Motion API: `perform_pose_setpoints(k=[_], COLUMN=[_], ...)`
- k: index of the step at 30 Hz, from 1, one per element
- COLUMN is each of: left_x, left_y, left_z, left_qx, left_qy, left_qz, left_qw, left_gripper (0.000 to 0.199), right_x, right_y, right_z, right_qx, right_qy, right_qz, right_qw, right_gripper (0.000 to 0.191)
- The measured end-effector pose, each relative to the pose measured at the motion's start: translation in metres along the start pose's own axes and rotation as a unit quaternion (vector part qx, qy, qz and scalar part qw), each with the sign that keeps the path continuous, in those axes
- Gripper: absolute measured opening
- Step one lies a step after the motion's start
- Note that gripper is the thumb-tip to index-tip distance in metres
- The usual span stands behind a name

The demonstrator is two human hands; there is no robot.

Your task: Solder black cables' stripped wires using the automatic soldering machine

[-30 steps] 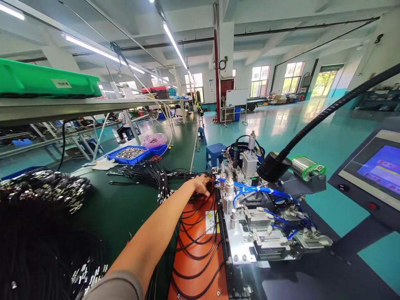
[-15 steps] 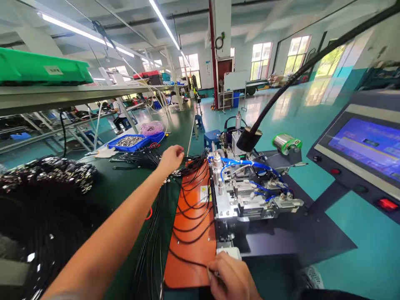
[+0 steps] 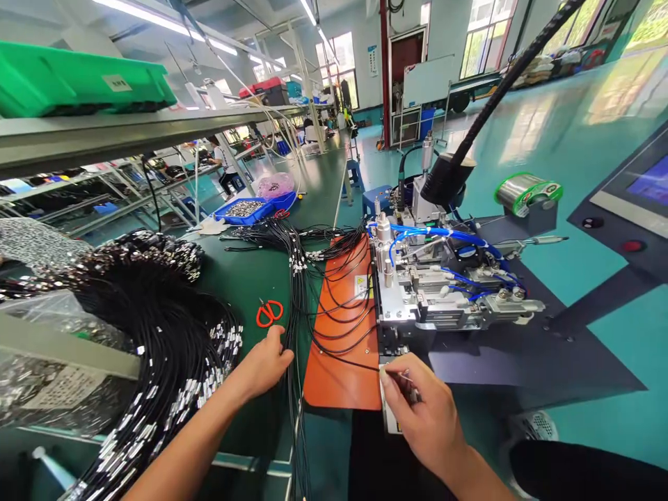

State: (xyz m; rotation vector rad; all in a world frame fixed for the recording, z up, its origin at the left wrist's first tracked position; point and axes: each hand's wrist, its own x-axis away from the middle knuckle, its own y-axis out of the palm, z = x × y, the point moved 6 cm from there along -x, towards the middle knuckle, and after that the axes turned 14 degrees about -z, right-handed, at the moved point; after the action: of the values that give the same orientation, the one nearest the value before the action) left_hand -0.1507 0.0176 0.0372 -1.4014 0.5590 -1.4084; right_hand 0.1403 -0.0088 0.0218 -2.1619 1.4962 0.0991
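My right hand (image 3: 422, 400) pinches the end of a black cable (image 3: 349, 362) at the lower right corner of the orange board (image 3: 339, 386). My left hand (image 3: 266, 358) hovers beside a long bundle of black cables (image 3: 295, 306), fingers apart, with nothing visible in it. Just beyond its fingertips lie red-handled scissors (image 3: 269, 314) on the green table. Several black cables curve across the orange board to the metal machine (image 3: 433, 306), which has blue air tubes.
A large pile of black cables (image 3: 161, 299) with metal ends fills the left. Behind are a blue tray (image 3: 243, 211) of small parts and a green bin (image 3: 83, 83) on a shelf. A solder spool (image 3: 528, 193) and a screen (image 3: 650, 177) stand right.
My left hand has drawn back from the far cables toward the scissors and lowered. My right hand still holds the cable end. The view has shifted, showing more of the cable pile.
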Motion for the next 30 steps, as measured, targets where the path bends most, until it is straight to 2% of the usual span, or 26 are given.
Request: perform_pose_setpoints(k=[3,5,6,7,8,10,12,15,18,23,27,30], left_x=[0.005,0.01,0.015,0.022,0.029,0.048,0.059,0.049,0.032,0.021,0.018,0.02], left_y=[0.002,-0.005,-0.009,-0.01,-0.006,0.008,0.024,0.041,0.052,0.06,0.067,0.069], left_z=[0.009,0.025,0.039,0.058,0.08,0.121,0.148,0.161,0.161,0.164,0.17,0.17], left_qx=[-0.002,-0.023,-0.034,-0.028,-0.006,0.022,0.043,0.078,0.079,0.063,0.044,0.055], left_qy=[0.023,0.051,0.089,0.156,0.248,0.404,0.483,0.483,0.488,0.517,0.524,0.542], left_qz=[-0.016,0.018,0.052,0.065,0.039,-0.043,-0.104,-0.103,-0.055,-0.006,0.006,0.037], left_qw=[1.0,0.998,0.994,0.985,0.968,0.913,0.869,0.866,0.867,0.853,0.85,0.838], left_gripper=[0.036,0.031,0.028,0.026,0.026,0.038,0.042,0.027,0.015,0.017,0.019,0.019], right_x=[0.001,0.001,0.001,0.0,-0.001,-0.004,-0.005,-0.002,0.007,0.02,0.022,0.022], right_y=[-0.002,-0.001,0.0,0.0,0.001,0.001,0.0,-0.007,-0.02,-0.046,-0.052,-0.05], right_z=[0.006,0.01,0.011,0.012,0.012,0.012,0.016,0.026,0.037,0.04,0.03,0.026], right_qx=[-0.023,-0.045,-0.056,-0.068,-0.081,-0.104,-0.123,-0.152,-0.168,-0.102,-0.025,0.007], right_qy=[0.049,0.091,0.109,0.125,0.134,0.15,0.167,0.193,0.21,0.216,0.195,0.186], right_qz=[-0.003,-0.013,-0.017,-0.019,-0.019,-0.019,-0.021,-0.012,0.015,0.072,0.067,0.055], right_qw=[0.999,0.995,0.992,0.99,0.987,0.983,0.978,0.969,0.963,0.968,0.978,0.981], right_gripper=[0.009,0.008,0.008,0.007,0.007,0.008,0.011,0.018,0.024,0.033,0.027,0.025])
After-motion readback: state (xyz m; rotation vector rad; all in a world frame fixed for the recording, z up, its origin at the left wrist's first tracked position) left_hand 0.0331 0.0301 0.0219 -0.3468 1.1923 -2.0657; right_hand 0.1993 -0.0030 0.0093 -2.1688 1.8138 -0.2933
